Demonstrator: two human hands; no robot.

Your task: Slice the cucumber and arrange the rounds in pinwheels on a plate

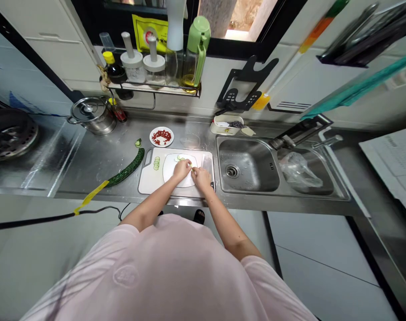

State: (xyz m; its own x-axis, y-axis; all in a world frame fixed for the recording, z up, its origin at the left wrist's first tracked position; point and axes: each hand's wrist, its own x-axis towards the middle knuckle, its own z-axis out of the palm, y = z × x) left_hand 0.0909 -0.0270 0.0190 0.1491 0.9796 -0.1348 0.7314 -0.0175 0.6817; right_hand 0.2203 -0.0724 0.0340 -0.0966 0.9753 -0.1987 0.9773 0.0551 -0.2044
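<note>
My left hand (182, 170) and my right hand (201, 178) sit close together over a white plate (173, 171) on a white cutting board (151, 183). Their fingertips meet around a small pale green bit, perhaps a cucumber slice (190, 165). Which hand holds it, I cannot tell. A few thin slices lie on the plate. A stack of cucumber slices (156, 163) stands at the board's left end. A long dark green cucumber (127, 167) lies left of the board, with a cut piece (137, 142) beyond it. A flat grey blade (207, 163) seems to lie at the board's right edge.
A small plate of chopped red chili (161, 136) stands behind the board on the steel counter (85, 167). To the right is a steel sink (247, 164) with a plastic bag (299, 170). A steel pot (92, 116) and a bottle shelf (154, 89) stand behind.
</note>
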